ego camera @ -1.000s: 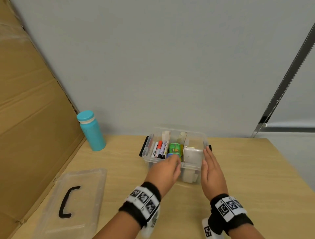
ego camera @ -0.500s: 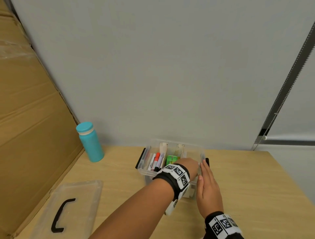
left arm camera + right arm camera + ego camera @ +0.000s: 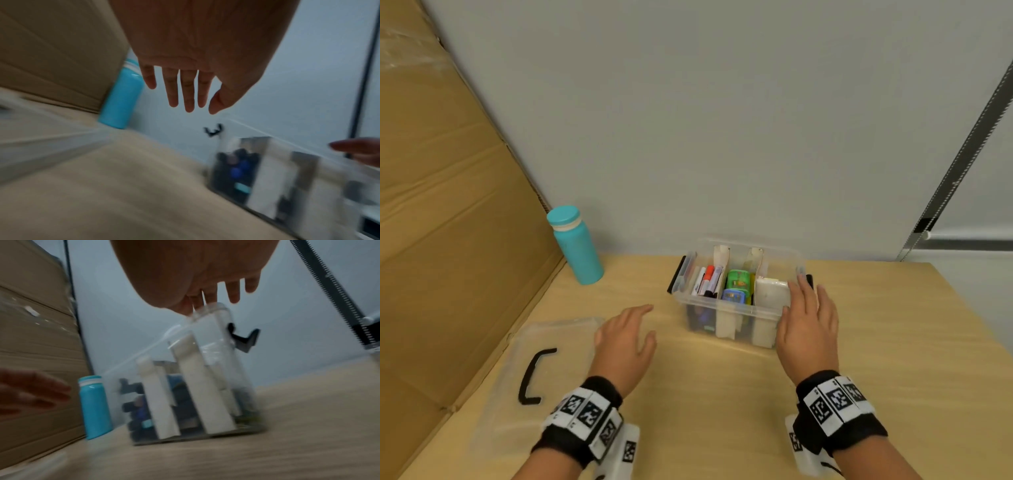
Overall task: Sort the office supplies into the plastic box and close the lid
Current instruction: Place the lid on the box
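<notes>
Even, soft indoor light in the head view, sharp at centre; straight lines bow toward the edges; faint shadows under the box [image 3: 729, 308]; both wrist views dimmer, bluish, heavily motion-blurred; palms close and unfocused.

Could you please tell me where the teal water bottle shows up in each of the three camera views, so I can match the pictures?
Head view: the teal water bottle with a white ring under its cap stands at the left, back of the table, by the cardboard.
Left wrist view: left of centre, beside the left hand's fingers.
Right wrist view: lower left, just left of the box.
Shared landmark: the clear plastic box with white dividers, right of the bottle in every view.
</notes>
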Demonstrator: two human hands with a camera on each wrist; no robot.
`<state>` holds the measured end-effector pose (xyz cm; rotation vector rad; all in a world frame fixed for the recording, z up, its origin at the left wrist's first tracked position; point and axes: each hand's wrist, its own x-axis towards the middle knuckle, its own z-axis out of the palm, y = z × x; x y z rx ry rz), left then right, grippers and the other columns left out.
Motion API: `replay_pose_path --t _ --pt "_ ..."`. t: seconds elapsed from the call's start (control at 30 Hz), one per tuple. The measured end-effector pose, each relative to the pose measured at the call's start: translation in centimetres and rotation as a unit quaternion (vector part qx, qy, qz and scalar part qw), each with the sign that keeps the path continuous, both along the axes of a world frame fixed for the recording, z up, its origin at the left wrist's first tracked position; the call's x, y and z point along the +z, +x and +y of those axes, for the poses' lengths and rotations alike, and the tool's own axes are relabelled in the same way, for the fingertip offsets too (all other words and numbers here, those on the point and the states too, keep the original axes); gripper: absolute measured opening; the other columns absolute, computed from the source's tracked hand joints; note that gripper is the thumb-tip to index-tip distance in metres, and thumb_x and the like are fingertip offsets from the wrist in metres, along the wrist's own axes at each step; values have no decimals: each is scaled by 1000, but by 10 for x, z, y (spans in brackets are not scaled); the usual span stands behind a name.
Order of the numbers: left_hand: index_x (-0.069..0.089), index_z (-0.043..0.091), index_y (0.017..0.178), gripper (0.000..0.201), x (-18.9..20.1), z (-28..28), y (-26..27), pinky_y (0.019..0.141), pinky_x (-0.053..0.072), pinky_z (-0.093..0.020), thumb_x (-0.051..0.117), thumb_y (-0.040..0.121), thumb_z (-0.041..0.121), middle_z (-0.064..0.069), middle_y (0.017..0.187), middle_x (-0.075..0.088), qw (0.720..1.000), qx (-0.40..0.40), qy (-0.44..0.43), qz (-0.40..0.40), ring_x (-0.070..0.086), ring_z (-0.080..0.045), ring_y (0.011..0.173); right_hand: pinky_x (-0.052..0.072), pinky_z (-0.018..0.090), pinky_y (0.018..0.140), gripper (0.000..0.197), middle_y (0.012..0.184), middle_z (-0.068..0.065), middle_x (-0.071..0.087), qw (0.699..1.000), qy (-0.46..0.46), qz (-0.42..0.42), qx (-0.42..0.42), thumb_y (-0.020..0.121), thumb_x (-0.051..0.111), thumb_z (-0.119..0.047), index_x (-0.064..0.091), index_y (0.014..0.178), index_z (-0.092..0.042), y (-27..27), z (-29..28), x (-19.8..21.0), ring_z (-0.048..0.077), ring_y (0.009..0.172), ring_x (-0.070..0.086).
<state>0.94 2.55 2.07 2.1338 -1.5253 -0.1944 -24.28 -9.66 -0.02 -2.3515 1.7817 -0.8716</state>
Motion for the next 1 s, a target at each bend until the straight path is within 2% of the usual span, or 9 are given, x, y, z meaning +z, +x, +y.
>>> replay_pose_path --t 0.17,0.37,0.53,0.63,0.73,0.8,0.87,0.93,1.0 --pt "35 25 140 54 -30 50 77 111 25 -49 53 89 33 -2 144 40 981 183 64 8 36 -26 132 24 48 115 48 149 7 35 987 -44 42 151 90 43 -25 40 137 -17 66 55 15 29 140 25" --pt "16 18 148 75 -52 84 136 114 15 -54 54 87 39 -13 155 20 931 318 155 87 19 -37 140 30 36 114 48 155 1 22 896 178 71 400 96 39 -22 33 143 -15 163 107 -10 18 139 26" --pt "7 15 149 85 -62 90 156 112 25 -53 59 86 38 -14 153 26 918 322 147 179 25 -40 137 29 39 113 57 155 11 24 848 324 124 401 100 34 -31 16 149 -10 221 112 -24 27 137 32" --pt "6 16 149 84 -63 89 163 113 23 -53 57 85 38 -15 148 38 911 327 142 208 26 -39 137 33 38 110 60 152 14 29 840 357 122 389 100 34 -33 11 150 -9 240 109 -19 31 132 39" --pt "9 19 149 83 -61 85 164 113 19 -54 59 83 29 -15 150 31 904 344 121 221 24 -39 139 35 38 109 66 150 16 30 846 381 92 362 99 39 -36 7 151 -12 248 104 -19 31 131 40" --pt "13 20 147 79 -57 83 161 107 31 -54 59 83 17 -14 147 28 914 336 60 217 40 -38 126 36 37 108 70 149 15 33 853 388 59 344 97 44 -38 7 151 -16 248 98 -22 30 130 42" --pt "17 20 146 74 -50 81 156 85 45 -43 54 85 5 -13 139 31 924 314 -13 218 51 -31 97 37 37 107 73 147 14 38 857 399 16 326 94 49 -40 9 151 -19 244 88 -23 28 128 45" --pt "19 17 146 69 -41 79 153 74 45 -37 49 86 0 -14 135 32 927 299 -68 217 49 -24 85 40 37 106 73 144 12 41 857 410 -34 311 92 52 -41 12 150 -20 237 78 -18 25 126 49" --pt "23 14 145 62 -29 77 148 76 42 -35 46 89 0 -13 136 31 933 272 -117 203 48 -21 86 40 37 106 69 145 10 38 873 364 -60 319 93 50 -42 17 149 -20 228 72 -5 23 126 47"
